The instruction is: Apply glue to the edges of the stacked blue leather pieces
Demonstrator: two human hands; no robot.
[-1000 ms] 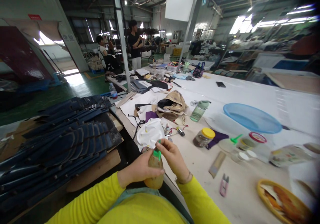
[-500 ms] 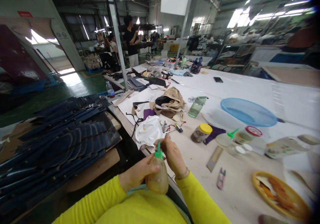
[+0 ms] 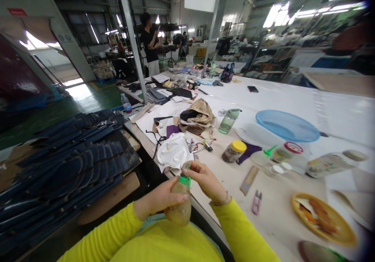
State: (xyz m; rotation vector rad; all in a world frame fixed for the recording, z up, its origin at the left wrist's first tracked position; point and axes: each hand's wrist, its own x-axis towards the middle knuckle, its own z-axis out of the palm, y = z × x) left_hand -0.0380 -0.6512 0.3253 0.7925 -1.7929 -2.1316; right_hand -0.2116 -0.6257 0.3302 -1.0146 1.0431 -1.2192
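Note:
My left hand [image 3: 159, 199] is wrapped round a squeeze bottle [image 3: 179, 212], cloudy yellowish, close to my body. Its green nozzle cap [image 3: 184, 180] points upward. The fingertips of my right hand [image 3: 206, 180] pinch the nozzle at its top, partly covering it. Just beyond my hands lies a crumpled white cloth [image 3: 175, 152] at the table edge. Pink thread snips [image 3: 257, 202] and a flat strip [image 3: 249, 180] lie to the right of my right hand.
Stacked dark blue pieces [image 3: 96, 164] stand at left. On the table [image 3: 222, 203] are a yellow-lidded jar [image 3: 234, 152], a green water bottle [image 3: 230, 121], a blue basin [image 3: 287, 126], a yellow plate [image 3: 345, 230] and a tan bag [image 3: 199, 115]. A person [image 3: 150, 45] stands farther back.
My right hand's fingers have closed on the nozzle's top, where before they were beside it. The bottle has shifted slightly left in view, and the camera view has moved a little.

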